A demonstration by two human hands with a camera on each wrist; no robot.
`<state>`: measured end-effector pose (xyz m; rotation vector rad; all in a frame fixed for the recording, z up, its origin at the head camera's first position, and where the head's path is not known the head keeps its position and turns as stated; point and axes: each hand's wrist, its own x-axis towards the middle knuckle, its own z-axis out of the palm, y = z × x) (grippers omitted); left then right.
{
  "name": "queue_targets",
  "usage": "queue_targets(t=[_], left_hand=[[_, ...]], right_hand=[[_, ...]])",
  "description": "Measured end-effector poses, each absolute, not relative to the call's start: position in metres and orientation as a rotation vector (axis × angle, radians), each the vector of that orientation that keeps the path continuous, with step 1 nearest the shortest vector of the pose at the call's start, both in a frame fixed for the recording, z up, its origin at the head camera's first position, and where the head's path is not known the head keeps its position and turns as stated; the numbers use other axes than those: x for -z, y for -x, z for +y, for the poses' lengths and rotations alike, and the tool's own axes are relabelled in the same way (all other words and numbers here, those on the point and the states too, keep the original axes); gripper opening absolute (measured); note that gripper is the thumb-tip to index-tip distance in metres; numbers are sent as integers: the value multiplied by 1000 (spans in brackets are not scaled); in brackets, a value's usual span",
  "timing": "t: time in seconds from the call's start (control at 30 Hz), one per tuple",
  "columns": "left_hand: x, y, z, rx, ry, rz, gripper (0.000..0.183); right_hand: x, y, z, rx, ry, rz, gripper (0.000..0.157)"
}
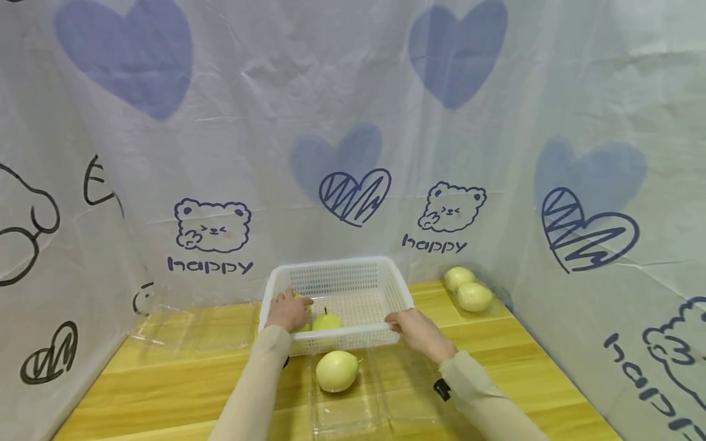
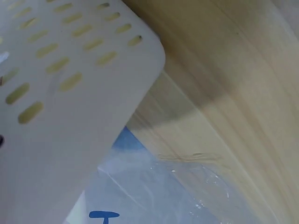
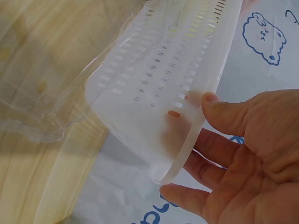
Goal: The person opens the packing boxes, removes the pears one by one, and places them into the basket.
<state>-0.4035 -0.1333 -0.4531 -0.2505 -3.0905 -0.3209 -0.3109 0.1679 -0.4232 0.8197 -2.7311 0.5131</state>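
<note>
A white perforated plastic basket point(image 1: 342, 335) stands toward the back of the table. My left hand point(image 1: 289, 311) reaches over its near left side and grips a yellow pear point(image 1: 299, 297), mostly hidden by the hand. Another pear point(image 1: 326, 321) with a dark stem lies beside it in the basket. My right hand point(image 1: 416, 331) pinches the basket's near right rim, thumb on one side and fingers on the other, as the right wrist view shows. In front of the basket, a pear point(image 1: 337, 371) sits in a clear plastic clamshell box point(image 1: 347, 419).
Another clear clamshell box point(image 1: 220, 327) lies at the left of the wooden table point(image 1: 165, 392). At the back right, two pears point(image 1: 474, 297) sit in clear plastic. A printed white curtain point(image 1: 342, 73) hangs behind and along both sides.
</note>
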Motion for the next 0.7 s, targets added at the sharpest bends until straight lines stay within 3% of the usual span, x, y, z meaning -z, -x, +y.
queue_targets(t=[0.27, 0.7], left_hand=[[453, 400, -139, 371, 262, -3094, 46], [441, 377, -137, 385, 295, -2993, 41]], right_hand=[[423, 311, 164, -484, -832, -2723, 14], [427, 308, 161, -534, -760, -2717, 17]])
